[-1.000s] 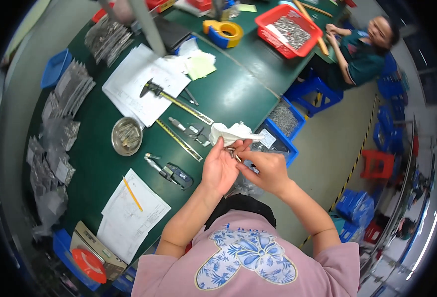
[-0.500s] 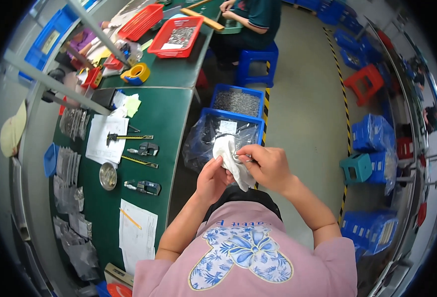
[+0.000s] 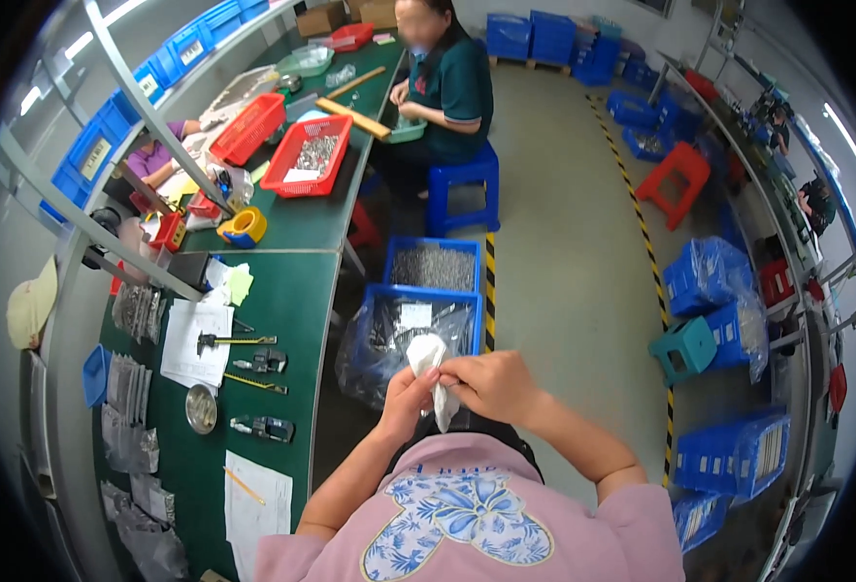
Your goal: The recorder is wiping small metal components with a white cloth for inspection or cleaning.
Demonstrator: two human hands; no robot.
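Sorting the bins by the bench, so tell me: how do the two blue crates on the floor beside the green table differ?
The near blue crate is lined with a clear plastic bag that bulges over its sides; the far blue crate has no liner. The near one carries a white slip on its contents; the far one shows only a bare grey heap of small parts. Both are blue, rectangular, open-topped and touching.

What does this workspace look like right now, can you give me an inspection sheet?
Surface: green table at the person's left, partly covered.
Job's things: white cloth held between both hands, above a blue bin lined with a plastic bag.
Clutter: papers, calipers, small round metal dish, tape roll, red baskets.
Hands: left hand and right hand both pinch the cloth with the fingers.
Cables: nothing seen.
Surroundings: a seated co-worker, blue stool, stacked blue crates.
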